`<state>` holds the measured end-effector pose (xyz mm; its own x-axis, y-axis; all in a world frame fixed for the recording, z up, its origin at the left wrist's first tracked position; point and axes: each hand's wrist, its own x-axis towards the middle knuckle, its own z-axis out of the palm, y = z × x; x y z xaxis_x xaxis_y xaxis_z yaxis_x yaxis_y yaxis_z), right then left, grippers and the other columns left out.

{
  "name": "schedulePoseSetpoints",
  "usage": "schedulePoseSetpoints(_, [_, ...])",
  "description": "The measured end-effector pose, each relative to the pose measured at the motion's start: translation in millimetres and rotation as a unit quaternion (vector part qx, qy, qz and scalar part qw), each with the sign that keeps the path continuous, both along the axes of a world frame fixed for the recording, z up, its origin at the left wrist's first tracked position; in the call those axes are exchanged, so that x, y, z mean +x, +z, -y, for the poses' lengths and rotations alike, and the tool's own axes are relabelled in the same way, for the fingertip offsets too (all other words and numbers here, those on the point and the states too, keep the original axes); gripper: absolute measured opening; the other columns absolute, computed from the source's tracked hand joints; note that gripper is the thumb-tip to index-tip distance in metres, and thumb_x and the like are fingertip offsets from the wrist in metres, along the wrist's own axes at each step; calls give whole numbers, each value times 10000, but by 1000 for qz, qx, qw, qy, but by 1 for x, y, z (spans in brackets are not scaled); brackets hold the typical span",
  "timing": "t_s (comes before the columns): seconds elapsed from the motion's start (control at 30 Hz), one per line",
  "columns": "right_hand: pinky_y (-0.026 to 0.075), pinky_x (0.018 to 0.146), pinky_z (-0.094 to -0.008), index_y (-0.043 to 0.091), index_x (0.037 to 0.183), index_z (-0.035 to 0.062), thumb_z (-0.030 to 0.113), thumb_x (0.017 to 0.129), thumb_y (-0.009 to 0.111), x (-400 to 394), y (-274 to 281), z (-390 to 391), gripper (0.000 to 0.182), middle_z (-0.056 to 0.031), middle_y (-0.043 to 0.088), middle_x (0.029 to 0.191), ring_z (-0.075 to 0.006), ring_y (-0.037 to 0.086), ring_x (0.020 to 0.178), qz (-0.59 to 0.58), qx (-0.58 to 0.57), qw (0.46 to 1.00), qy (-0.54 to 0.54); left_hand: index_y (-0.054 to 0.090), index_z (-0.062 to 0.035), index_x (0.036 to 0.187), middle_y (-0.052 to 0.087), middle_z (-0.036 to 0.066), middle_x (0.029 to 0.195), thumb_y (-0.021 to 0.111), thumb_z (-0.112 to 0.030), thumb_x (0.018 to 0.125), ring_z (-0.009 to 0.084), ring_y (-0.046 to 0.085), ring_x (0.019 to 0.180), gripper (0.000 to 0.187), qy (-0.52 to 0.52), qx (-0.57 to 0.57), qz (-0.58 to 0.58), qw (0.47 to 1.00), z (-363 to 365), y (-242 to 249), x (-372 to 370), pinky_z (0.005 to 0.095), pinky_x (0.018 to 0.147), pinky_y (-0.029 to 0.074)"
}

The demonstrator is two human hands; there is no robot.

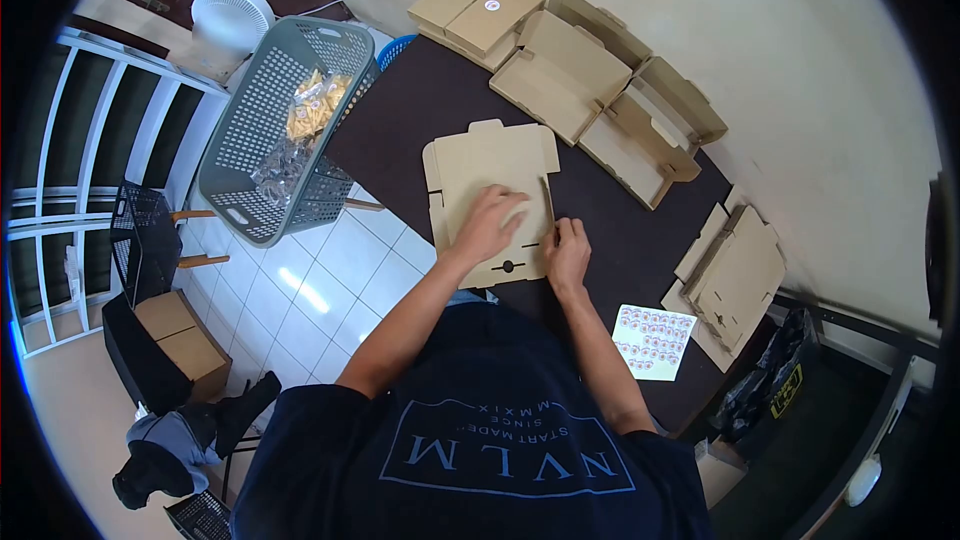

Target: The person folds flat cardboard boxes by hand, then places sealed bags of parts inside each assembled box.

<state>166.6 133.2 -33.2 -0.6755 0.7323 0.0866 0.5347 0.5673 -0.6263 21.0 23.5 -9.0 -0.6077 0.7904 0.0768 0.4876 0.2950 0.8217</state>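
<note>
A die-cut cardboard box blank (470,165) lies mostly flat on the dark table in front of me. My left hand (488,224) rests on its middle, fingers spread and holding nothing. At the blank's right edge, my right hand (567,252) has its fingers curled and pinched on the side flap, which looks partly raised. The near end of the blank has a small dark cutout and slots. To the right of my right forearm lies a sheet of round stickers (653,342), some of its spots bare.
Open folded boxes (565,70) and closed stickered boxes (475,5) line the table's far edge. More flat blanks (735,275) are stacked at right. Left of the dark table (400,90) stands a grey laundry basket (240,130) with bagged items, beside a white fan (232,15).
</note>
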Motion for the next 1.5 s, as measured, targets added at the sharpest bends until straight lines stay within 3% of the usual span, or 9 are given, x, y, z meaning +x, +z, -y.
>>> schedulePoseSetpoints(0.07, [485,718,-477,594,878,5,27,804,639,-1,-2,3,89,-173,548,855,-380,585,821,-2,9,1000,14,649,-169,1213,510,154,1255,627,-208,900,323,443,1238,317,-87,-71,-120,986,-20,-1,8,452,985,373])
schedulePoseSetpoints(0.17, [496,735,-467,625,937,3,51,828,643,2,-1,7,120,-177,568,881,-380,596,834,-16,5,999,38,655,-222,1248,457,150,1332,612,-291,906,355,327,1328,351,-60,-127,-189,972,-35,-31,8,536,1041,275])
schedulePoseSetpoints(0.27, [507,761,-467,641,1033,13,78,852,639,5,-1,5,192,-182,587,916,-391,609,860,-4,-26,999,47,666,-231,1248,451,153,1360,606,-288,908,343,330,1326,350,-55,-114,-218,968,-33,-36,5,492,1036,254])
schedulePoseSetpoints(0.43, [519,774,-462,615,1223,42,78,859,647,-16,14,-15,367,-189,599,934,-396,628,881,51,-86,995,19,664,-246,1260,453,145,1364,620,-292,902,341,322,1343,364,-47,-112,-218,968,-32,-37,6,494,1049,239])
schedulePoseSetpoints(0.53, [512,803,-492,552,1348,104,74,870,624,-28,8,-30,484,-214,564,1049,-420,606,946,87,-98,989,67,655,-240,1266,456,137,1377,643,-288,885,332,311,1366,384,-30,-113,-217,969,-32,-38,10,496,1072,230])
schedulePoseSetpoints(0.87, [526,777,-515,522,1385,129,162,942,522,-27,14,-33,445,-215,581,1053,-448,640,863,198,-44,972,121,615,-194,1315,466,151,1383,663,-291,871,344,334,1368,457,-17,-104,-214,971,-33,-36,11,497,1090,230])
schedulePoseSetpoints(0.93, [548,802,-494,516,1396,121,130,927,495,-27,20,-33,469,-215,593,1126,-404,654,953,244,-34,960,134,617,-194,1313,468,152,1379,663,-297,873,344,337,1366,455,-18,-102,-219,970,-33,-37,12,496,1088,236])
schedulePoseSetpoints(1.07, [548,832,-488,522,1375,105,116,920,485,-4,31,-18,457,-214,596,1168,-419,644,982,301,-43,943,135,625,-193,1305,471,154,1377,660,-308,878,344,341,1363,444,-12,-102,-228,968,-34,-37,12,495,1084,251])
schedulePoseSetpoints(1.5, [540,859,-511,490,1415,149,83,871,537,15,34,-6,550,-211,583,1193,-435,599,1055,324,-84,936,111,625,-186,1302,455,133,1397,631,-323,903,336,313,1378,422,-19,-122,-216,969,-34,-36,12,492,1105,249])
